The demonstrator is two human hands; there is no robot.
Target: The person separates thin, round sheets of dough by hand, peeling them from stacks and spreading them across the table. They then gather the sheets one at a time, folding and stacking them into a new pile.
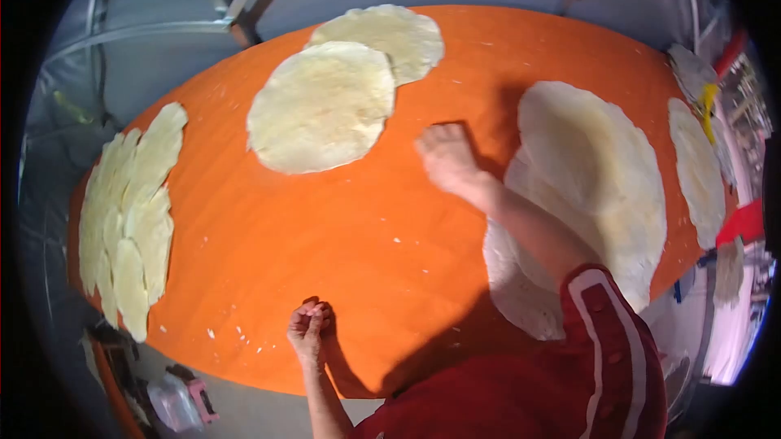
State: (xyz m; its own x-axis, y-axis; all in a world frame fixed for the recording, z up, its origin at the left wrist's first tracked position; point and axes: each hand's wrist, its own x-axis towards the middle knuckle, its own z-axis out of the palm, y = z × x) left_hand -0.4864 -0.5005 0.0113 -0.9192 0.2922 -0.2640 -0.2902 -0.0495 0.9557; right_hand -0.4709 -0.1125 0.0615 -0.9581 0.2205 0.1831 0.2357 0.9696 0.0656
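My right hand (446, 154) is over the orange table (325, 235), between the round flatbread (321, 109) at upper centre and the large overlapping flatbreads (602, 162) on the right. It is slightly blurred, its fingers curled and close together, and whatever they may hold is hidden. Near the table's front edge, my left hand (307, 329) has its fingers pinched together; anything between them is too small to name. Another flatbread (407, 36) lies partly under the round one.
Several overlapping flatbreads (134, 211) lie along the table's left edge. One more (698, 170) is at the far right, beside a yellow item (709, 105). A pink and clear container (175, 402) stands below at lower left. Metal bars frame grey sheeting behind the table.
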